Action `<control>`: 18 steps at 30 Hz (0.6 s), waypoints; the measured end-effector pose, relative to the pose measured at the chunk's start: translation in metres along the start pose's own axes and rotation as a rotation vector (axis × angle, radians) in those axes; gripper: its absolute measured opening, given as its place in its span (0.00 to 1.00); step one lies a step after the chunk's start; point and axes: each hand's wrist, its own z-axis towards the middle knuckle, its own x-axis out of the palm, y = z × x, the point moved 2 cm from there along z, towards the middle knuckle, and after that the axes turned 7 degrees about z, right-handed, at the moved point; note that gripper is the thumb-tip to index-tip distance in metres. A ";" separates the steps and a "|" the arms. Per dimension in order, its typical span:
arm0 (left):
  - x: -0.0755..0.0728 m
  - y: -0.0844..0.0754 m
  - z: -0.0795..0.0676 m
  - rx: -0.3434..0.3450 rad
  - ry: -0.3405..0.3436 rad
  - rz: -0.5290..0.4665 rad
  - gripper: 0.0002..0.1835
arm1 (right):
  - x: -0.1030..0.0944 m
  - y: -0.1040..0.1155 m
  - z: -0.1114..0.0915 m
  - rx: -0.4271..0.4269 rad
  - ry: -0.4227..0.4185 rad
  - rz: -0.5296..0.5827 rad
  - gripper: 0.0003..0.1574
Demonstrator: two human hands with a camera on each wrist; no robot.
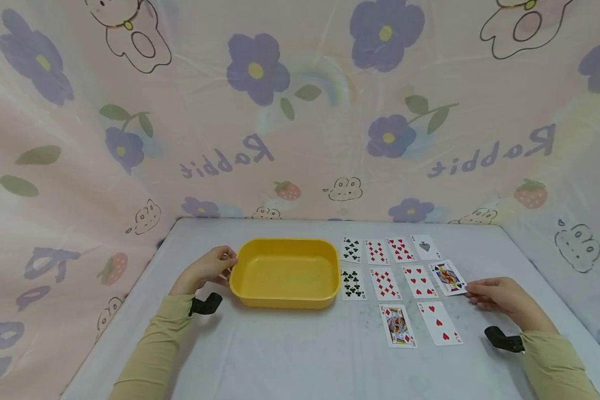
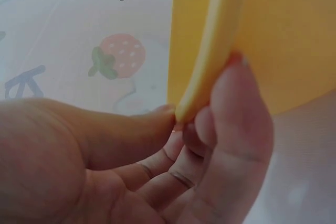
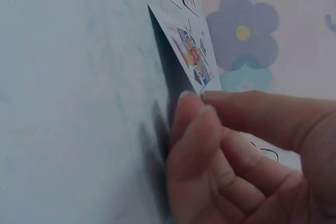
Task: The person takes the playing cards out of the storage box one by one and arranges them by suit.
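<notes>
My left hand (image 1: 210, 268) pinches the left rim of a yellow plastic tub (image 1: 285, 301), thumb outside and forefinger over the edge in the left wrist view. The tub's inside (image 2: 299, 40) holds nothing. On the right, my right hand (image 1: 502, 297) pinches the near corner of a playing card (image 1: 447, 278), a picture card with a black suit mark. In the right wrist view that picture card (image 3: 194, 59) tilts up off the table, casting a shadow below. The six of hearts (image 1: 420, 282) lies just left of it, and the ace of spades (image 1: 426, 247) behind it.
Several face-up cards lie in rough rows right of the tub, including a club card (image 1: 353, 284), a diamond card (image 1: 385, 284), a red picture card (image 1: 398, 326) and the three of hearts (image 1: 440, 323). A patterned curtain (image 1: 300, 139) stands behind the white table (image 1: 280, 355).
</notes>
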 end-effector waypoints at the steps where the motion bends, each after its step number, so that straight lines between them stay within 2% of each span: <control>1: 0.000 0.000 0.000 0.002 0.001 0.001 0.11 | 0.000 0.000 0.000 0.006 -0.002 0.004 0.17; 9: 0.000 0.000 -0.001 0.003 -0.002 -0.003 0.11 | 0.003 0.005 -0.003 0.005 0.002 -0.072 0.19; 18: 0.001 0.000 -0.001 0.005 -0.004 -0.002 0.11 | 0.006 0.009 -0.005 0.030 0.013 -0.099 0.18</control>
